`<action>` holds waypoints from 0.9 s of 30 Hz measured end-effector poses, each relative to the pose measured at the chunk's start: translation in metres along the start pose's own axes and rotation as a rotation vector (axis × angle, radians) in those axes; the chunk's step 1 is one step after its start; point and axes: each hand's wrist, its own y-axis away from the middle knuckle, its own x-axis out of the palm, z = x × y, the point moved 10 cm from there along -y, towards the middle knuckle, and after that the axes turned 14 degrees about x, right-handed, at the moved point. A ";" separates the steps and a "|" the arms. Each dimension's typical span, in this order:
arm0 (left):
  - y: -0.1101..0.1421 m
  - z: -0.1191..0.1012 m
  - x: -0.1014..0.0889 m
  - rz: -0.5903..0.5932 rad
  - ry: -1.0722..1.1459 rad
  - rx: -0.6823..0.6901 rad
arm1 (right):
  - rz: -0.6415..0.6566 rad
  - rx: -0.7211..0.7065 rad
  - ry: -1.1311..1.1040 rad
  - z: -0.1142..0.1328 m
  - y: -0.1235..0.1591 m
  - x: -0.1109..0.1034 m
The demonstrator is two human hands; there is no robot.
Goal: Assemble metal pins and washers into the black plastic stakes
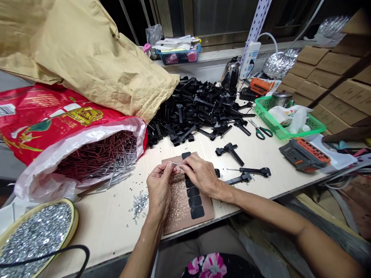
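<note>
With my left hand (160, 180) and right hand (203, 177) I pinch a metal piece (176, 163) over the board (206, 213). Washers (140, 202) lie beside the board.

Thin held piece (176, 163): silvery. Board (179, 210): reddish brown, pale-speckled; pads (194, 201) on it, black. Tabletop (110, 220): pale cream. Far parts heap (199, 104): black. Left bag (43, 114): red, gold emblem (86, 115). Sack (87, 54): plain tan. Near-left washers (40, 233): silver. Right basket (265, 116): bright green. Near cloth (207, 266): black, pink-and-white floral.
</note>
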 end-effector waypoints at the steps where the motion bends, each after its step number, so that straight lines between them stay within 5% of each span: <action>1: 0.001 0.002 0.000 0.015 -0.031 -0.002 | -0.001 -0.010 0.016 -0.003 0.000 -0.001; 6: 0.005 0.004 0.002 0.252 -0.455 0.046 | 0.048 -0.153 0.109 -0.028 -0.004 -0.003; 14: 0.006 -0.014 0.010 0.507 -1.204 0.621 | 0.062 -0.364 0.331 -0.051 -0.031 0.006; 18: 0.015 0.010 0.017 0.669 -1.350 0.747 | 0.061 -0.536 0.386 -0.048 -0.021 0.014; 23: 0.017 0.023 0.013 0.674 -1.390 0.750 | 0.079 -0.862 0.411 -0.038 0.020 0.021; 27: 0.016 0.022 0.013 0.650 -1.386 0.744 | 0.008 -0.703 0.435 -0.043 0.007 0.016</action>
